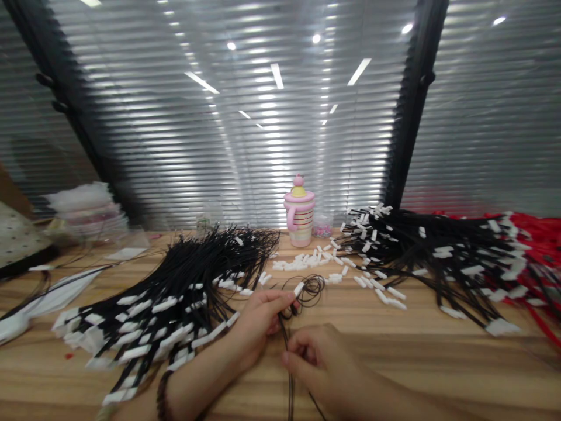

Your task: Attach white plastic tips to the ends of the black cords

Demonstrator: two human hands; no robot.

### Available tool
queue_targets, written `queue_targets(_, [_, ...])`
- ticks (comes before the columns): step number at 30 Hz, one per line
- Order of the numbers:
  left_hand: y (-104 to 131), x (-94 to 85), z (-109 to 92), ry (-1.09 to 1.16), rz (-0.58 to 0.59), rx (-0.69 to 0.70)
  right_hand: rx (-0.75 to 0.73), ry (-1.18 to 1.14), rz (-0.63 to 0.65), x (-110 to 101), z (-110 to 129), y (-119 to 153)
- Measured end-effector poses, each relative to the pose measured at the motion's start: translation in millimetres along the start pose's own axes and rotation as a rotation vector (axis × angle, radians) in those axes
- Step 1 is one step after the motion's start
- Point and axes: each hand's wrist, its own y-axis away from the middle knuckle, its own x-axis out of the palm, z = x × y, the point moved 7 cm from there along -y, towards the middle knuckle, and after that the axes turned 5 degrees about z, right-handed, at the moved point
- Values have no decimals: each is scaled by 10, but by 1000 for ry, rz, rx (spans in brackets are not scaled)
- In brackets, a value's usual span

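My left hand (262, 318) pinches a thin black cord close to a small white plastic sleeve (298, 289). Loose loops of the black cord (313, 290) lie just past its fingertips. From there, the strands hang down toward the table's front edge. My right hand (323, 355) is curled, with thumb and forefinger closed at those strands just below the left hand; its other fingers are partly hidden. Beyond my hands, loose white sleeves (302, 261) are scattered on the wooden table (254, 392).
A large bundle of black cords (193, 275) with white ends lies left. Another black bundle (421, 237) lies right, beside red cords (546, 240). A pink-lidded cup (300, 219) stands at the back before window blinds (245, 146). Plastic containers (90, 213) are at back left.
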Motion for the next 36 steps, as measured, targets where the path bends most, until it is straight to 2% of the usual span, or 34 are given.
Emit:
queue_targets(4, [1,-6,6,15,22,5,-7,-185,98,25,-45,-26])
queue_targets(12, [-21,-6,14,-12,48,22,147,-431,132,-14,-101,-62])
queue_targets(16, [0,2,12,-9,56,22,131,-439,113,-29,-72,-79])
queue_targets(24, [7,9,0,-24,67,39,178,-454,81,11,-173,-60])
queue_targets(31, [1,-35,-8,-35,57,62,185,-516,137,-105,-108,-54])
queue_targets(36, [-11,-48,8,-65,57,87,197,-455,141,-60,-77,-29])
